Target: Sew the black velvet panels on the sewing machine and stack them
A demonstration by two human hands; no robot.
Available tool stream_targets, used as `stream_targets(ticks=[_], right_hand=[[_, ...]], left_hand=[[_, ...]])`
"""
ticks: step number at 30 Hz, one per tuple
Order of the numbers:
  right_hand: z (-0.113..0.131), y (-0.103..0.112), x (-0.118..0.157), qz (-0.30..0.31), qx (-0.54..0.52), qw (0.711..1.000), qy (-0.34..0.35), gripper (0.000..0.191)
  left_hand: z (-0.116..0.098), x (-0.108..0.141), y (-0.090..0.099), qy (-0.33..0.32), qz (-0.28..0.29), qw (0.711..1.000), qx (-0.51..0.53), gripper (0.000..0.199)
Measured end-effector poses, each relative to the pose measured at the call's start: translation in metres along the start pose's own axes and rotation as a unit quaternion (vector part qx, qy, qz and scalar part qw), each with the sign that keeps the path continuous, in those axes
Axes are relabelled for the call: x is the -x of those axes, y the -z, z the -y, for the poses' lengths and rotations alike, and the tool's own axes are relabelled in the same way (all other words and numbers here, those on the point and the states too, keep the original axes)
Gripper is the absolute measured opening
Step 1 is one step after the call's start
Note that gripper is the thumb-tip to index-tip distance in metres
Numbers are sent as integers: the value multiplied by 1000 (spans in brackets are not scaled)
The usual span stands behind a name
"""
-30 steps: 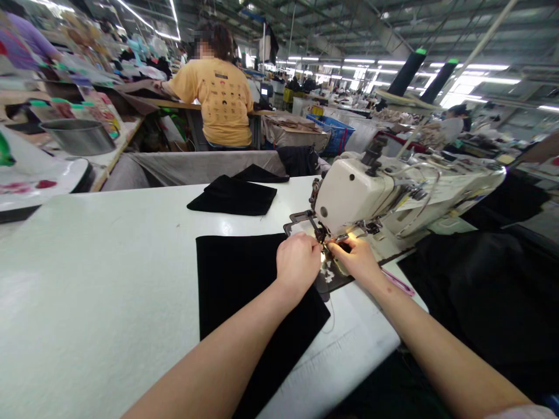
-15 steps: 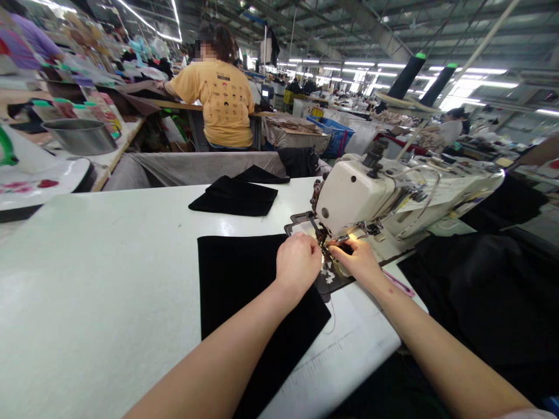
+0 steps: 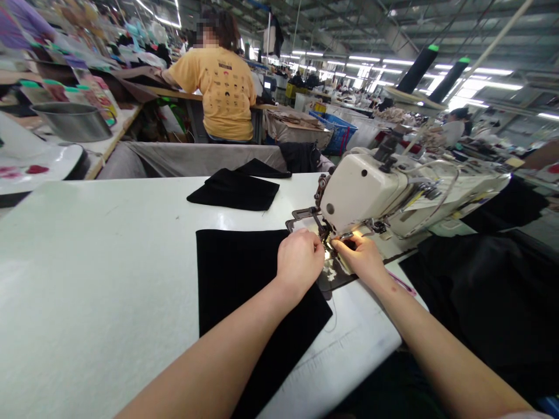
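My left hand (image 3: 300, 261) is closed, its fingers curled together just left of the needle area of a white sewing machine (image 3: 362, 183). Under that wrist and forearm lies a black fabric piece (image 3: 236, 267) on the table. On the other side of the needle, my right hand (image 3: 361, 256) has thumb and fingers pinched together close to the presser foot. Whatever is between the fingertips of either hand is too small or hidden to make out. The machine's lamp lights this spot, and white scraps (image 3: 332, 273) lie on the dark machine plate.
Two folded black fabric pieces (image 3: 236, 189) lie at the table's far edge. More black cloth (image 3: 484, 291) is heaped at right. A pink tool (image 3: 402, 284) lies by my right forearm. Thread cones (image 3: 418, 68) stand above the machine. A co-worker in a yellow shirt (image 3: 227, 93) sits ahead.
The view has shifted slightly. Both hands stay at the needle area, with only small finger movement. The black fabric piece keeps its place on the table.
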State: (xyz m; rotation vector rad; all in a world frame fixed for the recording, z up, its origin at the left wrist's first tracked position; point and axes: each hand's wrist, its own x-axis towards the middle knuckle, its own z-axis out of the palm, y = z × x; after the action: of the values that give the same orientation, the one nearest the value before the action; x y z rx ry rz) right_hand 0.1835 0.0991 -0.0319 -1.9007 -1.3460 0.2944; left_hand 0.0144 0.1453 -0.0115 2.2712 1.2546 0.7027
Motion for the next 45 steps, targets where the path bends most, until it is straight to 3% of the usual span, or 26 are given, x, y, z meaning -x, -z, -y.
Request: stream_targets(ticks=[45], right_hand=[[-1, -3, 2, -9, -21, 999, 22, 27]], left_hand=[[-2, 1, 4, 12, 21, 1000, -9, 23]])
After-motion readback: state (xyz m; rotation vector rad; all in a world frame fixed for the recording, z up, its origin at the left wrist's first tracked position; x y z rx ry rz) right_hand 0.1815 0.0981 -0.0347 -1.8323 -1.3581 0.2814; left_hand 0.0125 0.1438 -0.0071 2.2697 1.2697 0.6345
